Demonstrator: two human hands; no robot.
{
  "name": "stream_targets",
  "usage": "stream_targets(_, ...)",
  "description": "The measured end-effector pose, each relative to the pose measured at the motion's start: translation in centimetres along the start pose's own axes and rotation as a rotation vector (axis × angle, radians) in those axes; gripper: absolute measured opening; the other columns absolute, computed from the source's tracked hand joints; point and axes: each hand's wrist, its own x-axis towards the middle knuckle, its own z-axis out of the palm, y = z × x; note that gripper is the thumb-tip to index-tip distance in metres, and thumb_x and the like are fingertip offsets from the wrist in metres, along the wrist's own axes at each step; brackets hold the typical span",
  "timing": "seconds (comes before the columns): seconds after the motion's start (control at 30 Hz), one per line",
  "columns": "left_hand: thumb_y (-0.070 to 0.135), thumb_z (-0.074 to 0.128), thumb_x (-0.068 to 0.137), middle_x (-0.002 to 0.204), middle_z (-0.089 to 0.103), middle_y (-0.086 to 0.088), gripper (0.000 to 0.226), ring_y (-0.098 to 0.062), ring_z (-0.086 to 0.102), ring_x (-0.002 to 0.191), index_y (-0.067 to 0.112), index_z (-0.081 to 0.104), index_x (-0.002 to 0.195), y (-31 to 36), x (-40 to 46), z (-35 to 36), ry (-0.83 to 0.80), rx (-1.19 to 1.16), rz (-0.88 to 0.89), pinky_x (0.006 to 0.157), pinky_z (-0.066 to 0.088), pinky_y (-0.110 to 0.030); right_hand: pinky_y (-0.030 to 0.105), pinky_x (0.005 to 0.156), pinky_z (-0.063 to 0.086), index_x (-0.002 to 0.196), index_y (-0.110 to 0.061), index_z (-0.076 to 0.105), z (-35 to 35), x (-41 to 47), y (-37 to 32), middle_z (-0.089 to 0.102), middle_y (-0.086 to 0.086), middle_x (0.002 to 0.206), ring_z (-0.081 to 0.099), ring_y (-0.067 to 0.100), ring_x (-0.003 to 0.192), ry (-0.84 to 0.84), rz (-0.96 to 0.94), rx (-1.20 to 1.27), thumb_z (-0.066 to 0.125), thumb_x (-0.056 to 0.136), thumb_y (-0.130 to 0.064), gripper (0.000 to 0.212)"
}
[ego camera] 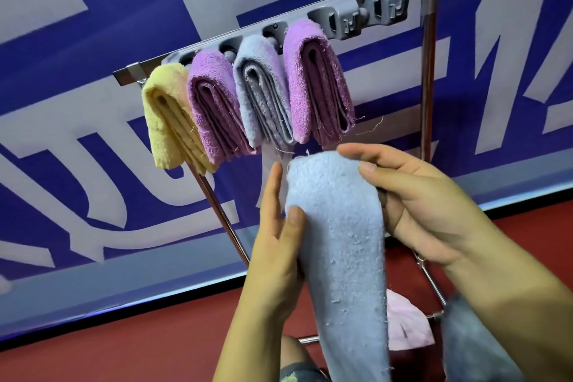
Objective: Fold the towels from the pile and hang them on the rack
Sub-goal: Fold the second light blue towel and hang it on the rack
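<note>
Both hands hold a folded light-blue towel point(341, 242) just below the rack point(356, 14).

Right hand point(424, 205) pinches its top fold, left hand point(279, 226) grips its side edge. Four folded towels fill the rack's left; the grey clips to the right of them stand free.

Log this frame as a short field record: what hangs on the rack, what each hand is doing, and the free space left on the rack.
rack: metal frame with a grey clip strip
hung towels, left to right: yellow towel; purple towel; grey-blue towel; second purple towel
held towel: light blue towel, folded, held up below the hung ones
left hand: thumb on the towel's front, fingers behind its left edge
right hand: grips the towel's upper right edge
free space: clips right of the second purple towel are bare
below: pink cloth, partly hidden
</note>
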Motion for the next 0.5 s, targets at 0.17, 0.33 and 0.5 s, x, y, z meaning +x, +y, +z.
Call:
stream_targets(0.17, 0.006, 0.072, 0.068, 0.134, 0.058, 0.017, 0.088, -0.01, 0.058, 0.12, 0.046, 0.035, 0.138, 0.6, -1.0, -0.3, -0.185, -0.05, 0.023, 0.088, 0.052, -0.025, 0.015, 0.047, 0.051, 0.099, -0.014, 0.063, -0.1, 0.8, -0.7, 0.07, 0.001, 0.074, 0.063, 0.005, 0.051, 0.054, 0.106, 0.147, 0.041, 0.092, -0.003, 0.026)
stream_targets(0.33, -0.004, 0.069, 0.076, 0.129, 0.063, -0.007, 0.072, -0.024, 0.062, 0.115, 0.049, 0.057, 0.124, 1.8, -0.8, 0.2, -0.131, -0.017, 0.038, 0.089, 0.054, -0.034, 0.02, 0.052, 0.055, 0.109, -0.012, 0.067, -0.9, 0.6, -0.5, 0.067, 0.005, 0.074, 0.064, 0.01, 0.053, 0.087, 0.191, 0.222, 0.055, 0.084, -0.019, 0.028)
stream_targets(0.5, 0.001, 0.062, 0.075, 0.102, 0.074, -0.014, 0.061, -0.02, 0.071, 0.087, 0.04, 0.062, 0.121, 2.5, -0.3, 0.4, -0.074, -0.036, 0.029, 0.07, 0.056, -0.028, 0.022, 0.053, 0.052, 0.111, -0.028, 0.065, -1.5, -1.0, 0.2, 0.069, 0.003, 0.072, 0.062, 0.012, 0.057, -0.027, 0.163, -0.061, 0.054, 0.073, -0.033, 0.039)
